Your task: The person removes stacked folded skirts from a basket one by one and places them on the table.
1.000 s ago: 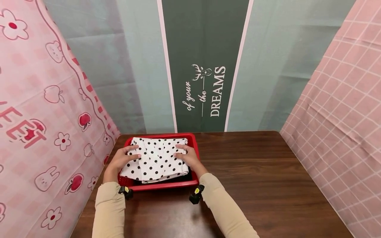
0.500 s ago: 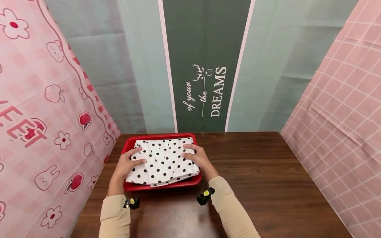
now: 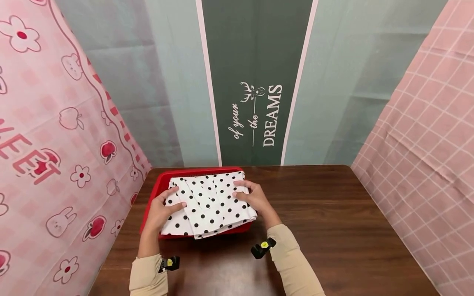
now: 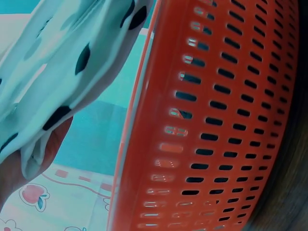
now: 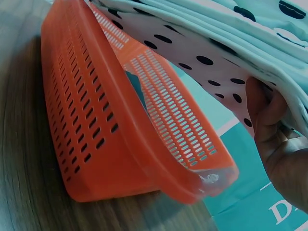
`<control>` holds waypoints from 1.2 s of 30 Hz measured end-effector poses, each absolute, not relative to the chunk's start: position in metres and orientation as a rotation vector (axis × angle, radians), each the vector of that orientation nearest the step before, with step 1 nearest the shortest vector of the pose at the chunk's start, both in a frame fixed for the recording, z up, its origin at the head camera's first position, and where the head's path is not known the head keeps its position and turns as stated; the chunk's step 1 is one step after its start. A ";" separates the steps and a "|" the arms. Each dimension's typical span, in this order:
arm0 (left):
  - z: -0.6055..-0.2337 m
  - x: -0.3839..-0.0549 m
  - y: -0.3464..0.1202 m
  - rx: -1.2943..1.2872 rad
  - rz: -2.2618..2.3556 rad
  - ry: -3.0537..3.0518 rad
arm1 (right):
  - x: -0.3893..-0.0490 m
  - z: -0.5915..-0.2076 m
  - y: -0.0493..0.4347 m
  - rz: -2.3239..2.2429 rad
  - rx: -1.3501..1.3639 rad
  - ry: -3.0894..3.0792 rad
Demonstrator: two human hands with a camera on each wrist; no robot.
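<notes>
A folded white cloth with black polka dots [image 3: 211, 205] is held level over a red plastic basket [image 3: 157, 191]. My left hand [image 3: 163, 211] grips its left edge, thumb on top and the other fingers partly beneath. At the right edge my right hand [image 3: 257, 199] holds it the same way; in the right wrist view the curled fingers [image 5: 269, 113] show under the folds. Both wrist views show the cloth above the rim of the slotted basket [image 4: 226, 115]. From the head, the cloth covers most of the basket's opening and overlaps its front and right rims.
The basket stands at the back left of a brown wooden table [image 3: 314, 222]. A pink patterned curtain [image 3: 81, 176] hangs close on the left, a green and grey one [image 3: 255, 49] behind, and a pink checked one [image 3: 418, 144] on the right.
Both hands have lifted the cloth and moved it right and towards me. It lay within the basket's rim before; now it overlaps the front and right rims.
</notes>
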State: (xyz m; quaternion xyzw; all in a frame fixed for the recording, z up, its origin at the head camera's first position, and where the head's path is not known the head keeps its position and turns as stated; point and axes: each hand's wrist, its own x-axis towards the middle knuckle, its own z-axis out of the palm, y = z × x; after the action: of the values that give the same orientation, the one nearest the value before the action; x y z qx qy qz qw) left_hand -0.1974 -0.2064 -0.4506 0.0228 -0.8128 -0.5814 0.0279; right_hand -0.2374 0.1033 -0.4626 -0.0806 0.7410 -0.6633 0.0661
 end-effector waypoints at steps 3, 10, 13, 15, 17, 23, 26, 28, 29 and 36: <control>-0.449 -0.197 -0.204 0.070 -1.793 -2.505 | -0.238 -0.463 0.106 -2.000 -0.238 2.226; -0.448 -0.198 -0.194 0.033 -1.855 -2.465 | -0.237 -0.465 0.116 -1.987 -0.185 2.247; -0.449 -0.199 -0.187 0.030 -1.873 -2.447 | -0.237 -0.465 0.122 -1.981 -0.177 2.266; -0.450 -0.200 -0.181 0.028 -1.879 -2.439 | -0.237 -0.465 0.127 -1.974 -0.191 2.298; -0.452 -0.200 -0.175 0.029 -1.882 -2.436 | -0.236 -0.465 0.133 -1.962 -0.199 2.334; -0.455 -0.201 -0.160 0.018 -1.956 -2.396 | -0.233 -0.466 0.150 -1.927 -0.227 2.398; -0.447 -0.197 -0.152 0.009 -2.005 -2.367 | -0.232 -0.467 0.158 -1.935 -0.232 2.400; -0.438 -0.194 -0.145 0.003 -2.013 -2.360 | -0.232 -0.468 0.163 -1.957 -0.238 2.406; -0.433 -0.192 -0.141 0.002 -2.011 -2.361 | -0.232 -0.468 0.166 -1.968 -0.249 2.413; -0.419 -0.190 -0.119 0.000 -2.001 -2.359 | -0.228 -0.469 0.184 -2.032 -0.274 2.435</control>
State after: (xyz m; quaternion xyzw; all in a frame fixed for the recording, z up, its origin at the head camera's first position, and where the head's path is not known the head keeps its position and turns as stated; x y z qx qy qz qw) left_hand -0.1897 -0.1191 -0.4195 0.0001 -0.7623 -0.6468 0.0241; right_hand -0.2283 0.1837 -0.4686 -0.0860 0.7648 -0.6382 -0.0210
